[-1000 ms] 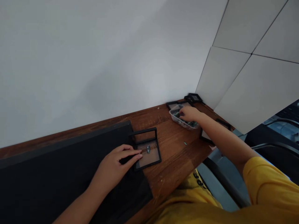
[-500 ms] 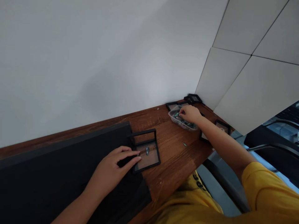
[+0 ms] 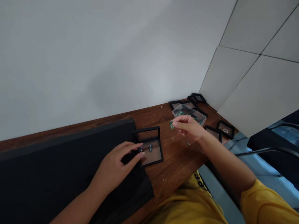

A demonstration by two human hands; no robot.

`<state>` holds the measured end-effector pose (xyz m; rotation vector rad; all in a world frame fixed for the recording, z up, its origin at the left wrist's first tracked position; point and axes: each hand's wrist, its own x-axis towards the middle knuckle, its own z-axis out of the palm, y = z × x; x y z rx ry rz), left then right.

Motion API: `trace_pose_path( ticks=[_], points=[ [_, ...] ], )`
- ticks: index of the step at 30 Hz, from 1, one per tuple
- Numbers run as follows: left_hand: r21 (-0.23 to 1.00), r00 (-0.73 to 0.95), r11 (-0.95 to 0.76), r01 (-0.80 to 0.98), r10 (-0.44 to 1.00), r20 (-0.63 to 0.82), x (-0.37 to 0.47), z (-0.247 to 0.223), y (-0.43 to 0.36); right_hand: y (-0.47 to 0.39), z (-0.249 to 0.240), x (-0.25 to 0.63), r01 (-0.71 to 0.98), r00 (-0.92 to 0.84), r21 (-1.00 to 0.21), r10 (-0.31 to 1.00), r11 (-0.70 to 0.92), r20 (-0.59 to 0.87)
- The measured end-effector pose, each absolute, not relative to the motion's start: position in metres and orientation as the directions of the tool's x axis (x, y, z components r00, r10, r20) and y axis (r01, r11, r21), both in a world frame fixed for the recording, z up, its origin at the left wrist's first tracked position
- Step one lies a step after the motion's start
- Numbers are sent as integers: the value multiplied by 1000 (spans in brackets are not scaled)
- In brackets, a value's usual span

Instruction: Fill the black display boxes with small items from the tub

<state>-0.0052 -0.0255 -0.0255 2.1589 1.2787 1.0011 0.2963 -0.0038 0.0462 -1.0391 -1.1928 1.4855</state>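
My left hand [image 3: 118, 163] is at the left side of an opened black display frame [image 3: 161, 155] with a clear film. Its thumb and index finger are apart, on either side of a small dark stone [image 3: 140, 149]; whether they touch it I cannot tell. A second dark stone [image 3: 150, 147] lies on the film. Between the thumb and fingertips of my right hand [image 3: 188, 127] is a green stone [image 3: 172, 125], held above the table in front of a clear plastic tub [image 3: 202, 119] of similar stones.
Several black display frames [image 3: 198, 97] lie around the tub, one with a ring-shaped piece [image 3: 225, 131] in it. A small green stone [image 3: 188, 143] lies on the wooden table [image 3: 173, 161]. A large black panel [image 3: 58, 168] covers the left. White walls stand behind and at right.
My right hand has come out of the tub and moved left and toward me, with a green stone pinched in it. My left hand remains by the frame; the view has shifted slightly.
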Motion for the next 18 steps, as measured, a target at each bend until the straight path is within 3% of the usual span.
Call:
trace_pose_path(
  ticks=[6,10,14,18],
  points=[
    [645,308,-571,507,819,484,-2,-17,-34,-14,27,251,-321,-447,-885,878,-337,-172],
    [527,354,-712,465,694,627,1,-10,-40,-16,18,236,-317,-568,-842,798,-436,-200],
    [426,377,-789,442,595,710,7,-4,-46,-19,12,225,-253,-636,-857,745,-448,-202],
    [405,382,-813,418,562,733,11,-2,-47,-22,10,220,-213,-647,-893,742,-397,-175]
  ],
)
